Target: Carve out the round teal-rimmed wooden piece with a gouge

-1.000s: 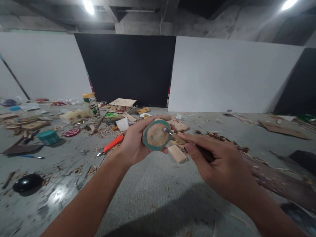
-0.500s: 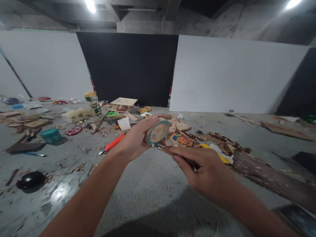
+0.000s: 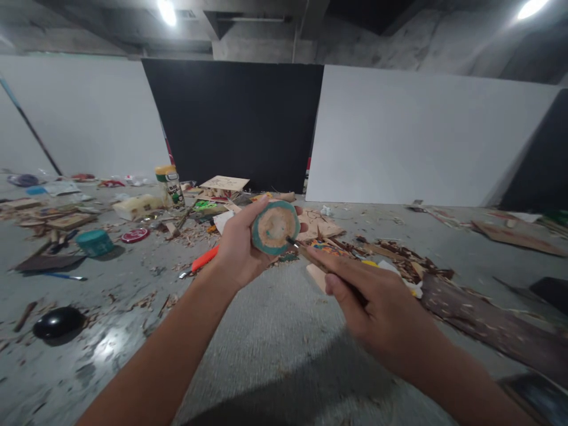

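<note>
My left hand (image 3: 239, 245) is closed round a round wooden piece (image 3: 277, 228), its pale, slightly hollowed face turned towards me. A teal painted band runs round the rim, and a few teal specks show near the middle. My right hand (image 3: 377, 296) grips a thin paintbrush (image 3: 298, 246) by its wooden handle. The dark tip touches or nearly touches the lower right of the face. Beyond my right hand lies a colourfully painted piece (image 3: 328, 248), partly hidden by the fingers. An orange-red handled tool (image 3: 205, 258) lies behind my left wrist.
On the floor to the left stand a teal tub (image 3: 94, 242), a red lid (image 3: 134, 235), a black rounded object (image 3: 58, 323) and a blue brush (image 3: 65, 276). A yellow-capped bottle (image 3: 169, 188) stands further back. Wood shavings (image 3: 399, 254) and a brown cloth (image 3: 483, 319) lie right.
The wooden piece has turned from a tilt to face me more squarely. The brush tip has moved from its lower edge up onto the face.
</note>
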The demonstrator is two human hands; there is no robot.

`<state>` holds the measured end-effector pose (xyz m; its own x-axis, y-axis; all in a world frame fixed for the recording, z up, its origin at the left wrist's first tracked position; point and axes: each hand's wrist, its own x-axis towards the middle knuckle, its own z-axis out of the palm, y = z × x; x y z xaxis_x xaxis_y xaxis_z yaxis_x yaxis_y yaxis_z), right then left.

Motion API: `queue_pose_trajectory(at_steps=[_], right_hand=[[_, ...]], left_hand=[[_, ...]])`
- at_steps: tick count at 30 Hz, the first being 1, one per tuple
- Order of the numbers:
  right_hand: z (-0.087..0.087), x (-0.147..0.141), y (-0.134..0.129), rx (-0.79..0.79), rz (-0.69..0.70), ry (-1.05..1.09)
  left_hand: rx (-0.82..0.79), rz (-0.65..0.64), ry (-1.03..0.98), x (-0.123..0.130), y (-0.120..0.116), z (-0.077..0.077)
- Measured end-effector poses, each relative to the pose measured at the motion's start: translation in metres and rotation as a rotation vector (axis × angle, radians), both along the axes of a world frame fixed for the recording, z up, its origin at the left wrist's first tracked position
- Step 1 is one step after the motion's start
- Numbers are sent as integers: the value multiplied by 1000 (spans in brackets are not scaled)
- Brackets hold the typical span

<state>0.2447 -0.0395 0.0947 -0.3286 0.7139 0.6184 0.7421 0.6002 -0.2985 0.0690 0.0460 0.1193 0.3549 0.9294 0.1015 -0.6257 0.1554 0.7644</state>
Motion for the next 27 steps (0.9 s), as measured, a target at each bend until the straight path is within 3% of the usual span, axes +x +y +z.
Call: queue_pose_trajectory(at_steps=[11, 19, 27], right_hand=[[1, -1, -4, 66, -30, 7], [-1, -1, -4, 105, -53, 18], [-8, -5, -8, 115, -105, -56]], left_hand=[[-14, 35, -21, -1, 0, -1], [94, -30, -13, 1, -1, -6], [197, -11, 56, 4, -1, -12]])
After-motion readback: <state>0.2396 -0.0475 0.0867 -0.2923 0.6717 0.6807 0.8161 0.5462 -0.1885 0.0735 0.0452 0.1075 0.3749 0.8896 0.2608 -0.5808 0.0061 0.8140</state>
